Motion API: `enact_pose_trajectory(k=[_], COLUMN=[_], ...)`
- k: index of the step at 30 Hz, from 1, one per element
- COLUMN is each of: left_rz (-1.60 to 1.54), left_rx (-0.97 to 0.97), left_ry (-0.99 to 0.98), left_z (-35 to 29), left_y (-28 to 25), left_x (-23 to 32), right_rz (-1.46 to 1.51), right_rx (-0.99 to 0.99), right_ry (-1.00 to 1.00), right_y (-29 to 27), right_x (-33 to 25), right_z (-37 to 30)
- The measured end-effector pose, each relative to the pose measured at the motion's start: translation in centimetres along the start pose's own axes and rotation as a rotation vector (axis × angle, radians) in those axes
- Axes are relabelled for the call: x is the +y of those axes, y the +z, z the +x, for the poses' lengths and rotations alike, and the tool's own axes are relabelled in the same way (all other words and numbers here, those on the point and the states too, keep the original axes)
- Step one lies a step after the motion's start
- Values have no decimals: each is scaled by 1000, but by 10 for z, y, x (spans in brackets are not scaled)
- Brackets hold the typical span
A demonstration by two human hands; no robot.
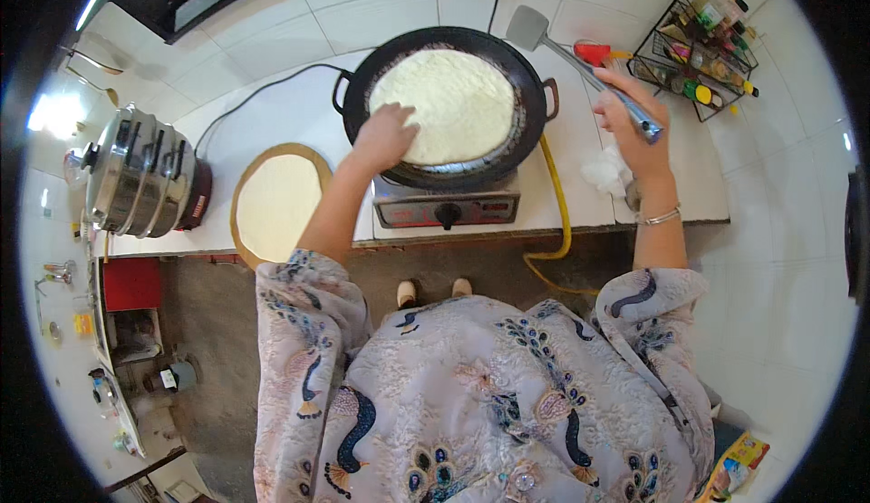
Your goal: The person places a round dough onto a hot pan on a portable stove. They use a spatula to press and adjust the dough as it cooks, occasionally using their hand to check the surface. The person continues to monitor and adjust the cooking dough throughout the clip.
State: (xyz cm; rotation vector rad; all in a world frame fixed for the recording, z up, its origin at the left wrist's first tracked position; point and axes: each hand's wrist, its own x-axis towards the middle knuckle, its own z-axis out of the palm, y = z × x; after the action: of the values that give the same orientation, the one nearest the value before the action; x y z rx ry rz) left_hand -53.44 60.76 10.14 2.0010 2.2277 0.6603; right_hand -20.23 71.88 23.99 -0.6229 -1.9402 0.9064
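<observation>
Robe: patterned sleeves with bird motifs fill the lower part of the head view, both forearms reaching up out of them toward the counter.
Left hand point(384, 136): fingers spread and laid flat on the near-left edge of the flatbread point(444, 104), palm down, gripping nothing.
Flatbread: pale round sheet of dough lying in the black pan point(535, 95), covering most of its base.
Pan: sits on a single-burner stove point(447, 208) directly ahead of the left hand; a yellow hose point(557, 204) runs from the stove's right side down off the counter.
Right hand point(634, 127): closed around the handle of a metal spatula point(528, 26), whose blade points up and left, raised just beyond the pan's far-right rim.
Left of left hand: round wooden board point(237, 208) carrying a second rolled dough disc point(276, 204), overhanging the counter edge.
Further left: steel steamer pot point(136, 172).
Beyond right hand: wire rack of bottles point(702, 50), well apart.
Below right hand: white cloth point(603, 172) on the counter.
</observation>
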Motion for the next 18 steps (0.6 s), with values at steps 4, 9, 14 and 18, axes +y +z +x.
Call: enact_pose_trajectory(k=[4,9,14,18], left_rz=[-349,-645,-887,-875], left_rx=[46,125,213,212], left_ry=[-41,-132,-194,-200], left_z=[1,7,4,1], left_y=[-30,-43,-33,-40], left_x=[8,23,32,43], right_rz=[-19,-29,-59,-82], right_rx=[-56,-75,-43,-44], right_ry=[233,347,471,502], right_y=[-19,-23,-11,-6], right_x=[-49,-56,-56,-58], right_z=[-1,-9,-8,-8])
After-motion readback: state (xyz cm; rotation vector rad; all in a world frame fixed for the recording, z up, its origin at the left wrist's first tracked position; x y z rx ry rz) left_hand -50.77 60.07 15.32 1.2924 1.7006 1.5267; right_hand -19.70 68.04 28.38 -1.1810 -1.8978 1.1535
